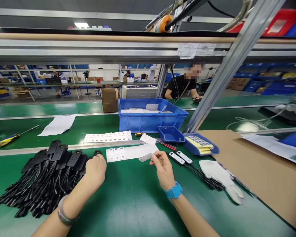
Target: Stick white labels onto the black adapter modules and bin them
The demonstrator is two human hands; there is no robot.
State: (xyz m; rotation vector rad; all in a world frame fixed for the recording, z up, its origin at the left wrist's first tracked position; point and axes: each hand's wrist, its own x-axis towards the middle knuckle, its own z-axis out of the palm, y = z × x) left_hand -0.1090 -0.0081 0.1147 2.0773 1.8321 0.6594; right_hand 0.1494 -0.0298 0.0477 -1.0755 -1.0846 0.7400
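My left hand (96, 168) is closed at the right end of a pile of black cabled modules (60, 154). Just past its knuckles shows the tip of one black module (97, 152), which it appears to grip; the fingertips are hidden. Thumb and forefinger of my right hand (163, 168) pinch a small greyish sticker (145, 157) by one edge. Behind that sticker lies a white label sheet (128, 153) with several labels at its left end. Two modules with white faces (177, 158) rest to the right of my right hand, their black cables trailing toward a white glove (222, 179).
At the back stands a large blue bin (150, 121) with papers inside. Small blue trays (171, 134) and a red screwdriver (168, 145) sit before it. Brown cardboard (259, 171) covers the right side. A slanted metal post (227, 72) rises there; a co-worker (182, 84) sits beyond.
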